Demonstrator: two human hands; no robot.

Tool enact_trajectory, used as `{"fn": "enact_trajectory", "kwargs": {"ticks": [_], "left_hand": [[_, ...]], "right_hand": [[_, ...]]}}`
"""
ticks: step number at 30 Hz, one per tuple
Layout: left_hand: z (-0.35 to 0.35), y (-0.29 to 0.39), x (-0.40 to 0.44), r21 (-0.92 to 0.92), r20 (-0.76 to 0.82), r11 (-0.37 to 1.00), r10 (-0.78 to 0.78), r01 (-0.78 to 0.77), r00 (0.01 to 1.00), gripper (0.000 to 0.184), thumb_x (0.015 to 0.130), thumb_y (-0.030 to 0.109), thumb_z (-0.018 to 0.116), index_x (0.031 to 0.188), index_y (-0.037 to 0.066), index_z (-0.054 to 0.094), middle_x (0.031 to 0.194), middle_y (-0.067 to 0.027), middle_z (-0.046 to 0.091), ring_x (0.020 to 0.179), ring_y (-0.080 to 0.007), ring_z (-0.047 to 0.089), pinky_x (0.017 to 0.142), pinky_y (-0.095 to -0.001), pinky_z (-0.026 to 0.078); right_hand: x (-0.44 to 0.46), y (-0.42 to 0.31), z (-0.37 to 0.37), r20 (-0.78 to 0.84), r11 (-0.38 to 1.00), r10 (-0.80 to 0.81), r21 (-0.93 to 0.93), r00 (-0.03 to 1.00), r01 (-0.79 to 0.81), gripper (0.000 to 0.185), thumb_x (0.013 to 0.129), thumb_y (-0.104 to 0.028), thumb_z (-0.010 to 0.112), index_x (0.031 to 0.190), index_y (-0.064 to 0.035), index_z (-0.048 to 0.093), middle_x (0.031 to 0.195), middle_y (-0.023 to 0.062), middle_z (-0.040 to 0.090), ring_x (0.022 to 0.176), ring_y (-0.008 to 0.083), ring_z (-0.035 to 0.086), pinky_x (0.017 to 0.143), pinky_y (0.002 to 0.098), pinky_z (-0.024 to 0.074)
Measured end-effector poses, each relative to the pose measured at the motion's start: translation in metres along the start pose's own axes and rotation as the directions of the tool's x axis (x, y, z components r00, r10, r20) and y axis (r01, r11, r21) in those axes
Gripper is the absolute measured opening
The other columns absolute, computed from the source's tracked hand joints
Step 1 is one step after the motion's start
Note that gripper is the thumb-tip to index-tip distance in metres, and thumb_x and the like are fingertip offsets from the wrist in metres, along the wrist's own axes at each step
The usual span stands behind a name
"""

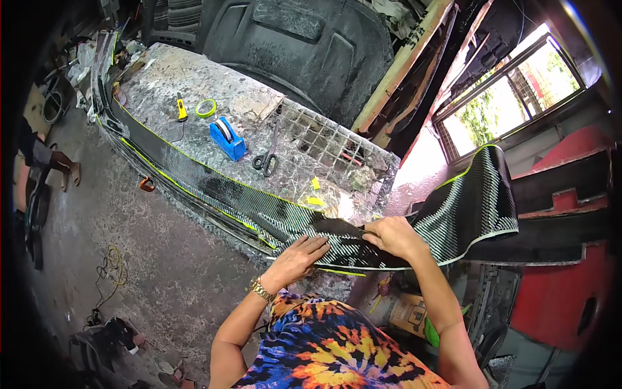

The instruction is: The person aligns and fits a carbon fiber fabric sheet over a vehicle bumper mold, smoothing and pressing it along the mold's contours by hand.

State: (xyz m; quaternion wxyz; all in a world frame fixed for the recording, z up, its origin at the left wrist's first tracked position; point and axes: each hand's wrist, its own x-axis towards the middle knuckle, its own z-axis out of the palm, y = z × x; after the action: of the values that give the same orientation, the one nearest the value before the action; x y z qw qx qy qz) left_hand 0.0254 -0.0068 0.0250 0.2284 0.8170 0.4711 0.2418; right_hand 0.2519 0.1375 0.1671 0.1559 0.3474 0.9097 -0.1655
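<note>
Black woven cloth (pixel 285 217) lies along the table (pixel 188 74); left hand (pixel 301 259) rests flat on it, fingers extended; right hand (pixel 396 237) grips the cloth, fingers curled.

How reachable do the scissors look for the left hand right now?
Probably yes: the left hand presses on the black woven strip and would have to cross it, but nothing seems to cover the scissors.
</note>
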Motion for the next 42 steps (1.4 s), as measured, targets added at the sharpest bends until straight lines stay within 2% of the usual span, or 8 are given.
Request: {"fn": "enact_trajectory", "kwargs": {"ticks": [18, 19, 20, 22, 23, 27, 30, 42], "left_hand": [[0.001, -0.012, -0.005, -0.046, -0.002, 0.999, 0.024, -0.024, 1.0, 0.067, 0.079, -0.001, 0.062, 0.144, 0.009, 0.046, 0.152, -0.0115, 0.044, 0.136, -0.0303, 0.047, 0.117, -0.045, 0.036], [0.0, -0.013, -0.005, -0.034, 0.014, 0.999, 0.031, -0.03, 0.999, 0.067, 0.081, 0.009, 0.065, 0.145, 0.009, 0.046, 0.152, -0.013, 0.044, 0.136, -0.0315, 0.047, 0.117, -0.0464, 0.035], [0.0, -0.012, -0.005, -0.032, 0.014, 0.999, 0.031, -0.03, 0.999, 0.067, 0.081, 0.009, 0.065, 0.145, 0.009, 0.046, 0.152, -0.013, 0.044, 0.136, -0.0315, 0.047, 0.117, -0.0464, 0.035], [-0.005, -0.005, -0.003, -0.091, -0.004, 0.996, -0.023, 0.022, 1.0, 0.068, 0.085, 0.026, 0.068, 0.146, 0.008, 0.045, 0.15, -0.015, 0.045, 0.135, -0.0341, 0.047, 0.116, -0.0483, 0.035], [0.003, -0.008, -0.003, -0.101, -0.01, 0.994, -0.036, 0.035, 0.999, 0.073, 0.087, 0.045, 0.066, 0.145, 0.005, 0.045, 0.148, -0.0181, 0.045, 0.134, -0.0361, 0.046, 0.117, -0.0495, 0.033], [-0.001, -0.001, 0.0, -0.038, -0.01, 0.999, -0.028, 0.028, 1.0, 0.079, 0.092, 0.06, 0.055, 0.142, 0.0, 0.046, 0.146, -0.0209, 0.047, 0.136, -0.0349, 0.044, 0.118, -0.047, 0.03], [0.002, -0.002, -0.001, -0.086, -0.023, 0.995, -0.044, 0.042, 0.999, 0.08, 0.09, 0.057, 0.06, 0.144, 0.001, 0.045, 0.148, -0.0219, 0.045, 0.138, -0.0368, 0.043, 0.118, -0.0493, 0.029], [0.002, 0.002, 0.005, -0.079, -0.023, 0.994, -0.081, 0.079, 0.996, 0.081, 0.092, 0.063, 0.053, 0.142, -0.001, 0.048, 0.141, -0.0231, 0.051, 0.135, -0.0365, 0.046, 0.117, -0.0493, 0.03]], "right_hand": [[0.014, 0.006, 0.011, 0.035, 0.999, 0.048, -0.026, 0.998, -0.048, 0.027, 0.092, -0.034, 0.062, 0.102, -0.01, 0.071, 0.087, 0.0202, 0.07, 0.087, 0.0391, 0.068, 0.077, 0.0496, 0.0532], [0.015, 0.007, 0.011, 0.033, 0.999, 0.046, -0.026, 0.998, -0.045, 0.027, 0.092, -0.034, 0.062, 0.102, -0.01, 0.071, 0.087, 0.0202, 0.07, 0.087, 0.0391, 0.068, 0.077, 0.0496, 0.0532], [0.016, 0.007, 0.011, 0.031, 0.998, 0.053, -0.025, 0.998, -0.052, 0.027, 0.092, -0.033, 0.062, 0.101, -0.0101, 0.071, 0.088, 0.0204, 0.07, 0.088, 0.0394, 0.068, 0.078, 0.0499, 0.0532], [0.017, 0.007, 0.011, 0.028, 0.998, 0.062, -0.024, 0.998, -0.061, 0.026, 0.092, -0.033, 0.062, 0.101, -0.0101, 0.071, 0.088, 0.0206, 0.07, 0.088, 0.0396, 0.068, 0.078, 0.0503, 0.0533], [0.019, 0.007, 0.01, 0.042, 0.997, 0.067, -0.03, 0.997, -0.065, 0.027, 0.092, -0.033, 0.063, 0.101, -0.0096, 0.071, 0.089, 0.0206, 0.07, 0.088, 0.0395, 0.068, 0.079, 0.0502, 0.0534], [0.027, 0.01, 0.01, 0.072, 0.996, 0.07, -0.054, 0.995, -0.066, 0.027, 0.091, -0.033, 0.063, 0.098, -0.008, 0.071, 0.091, 0.0205, 0.071, 0.09, 0.0386, 0.068, 0.081, 0.0498, 0.0537], [0.032, 0.013, 0.013, 0.098, 0.994, 0.08, -0.075, 0.992, -0.073, 0.028, 0.09, -0.033, 0.064, 0.099, -0.0075, 0.072, 0.093, 0.021, 0.071, 0.093, 0.0374, 0.068, 0.083, 0.0491, 0.0538], [0.04, 0.025, 0.019, 0.092, 0.995, 0.096, -0.032, 0.991, -0.093, 0.028, 0.09, -0.033, 0.064, 0.099, -0.0074, 0.072, 0.097, 0.0209, 0.07, 0.096, 0.0384, 0.067, 0.084, 0.0489, 0.0533]]}}
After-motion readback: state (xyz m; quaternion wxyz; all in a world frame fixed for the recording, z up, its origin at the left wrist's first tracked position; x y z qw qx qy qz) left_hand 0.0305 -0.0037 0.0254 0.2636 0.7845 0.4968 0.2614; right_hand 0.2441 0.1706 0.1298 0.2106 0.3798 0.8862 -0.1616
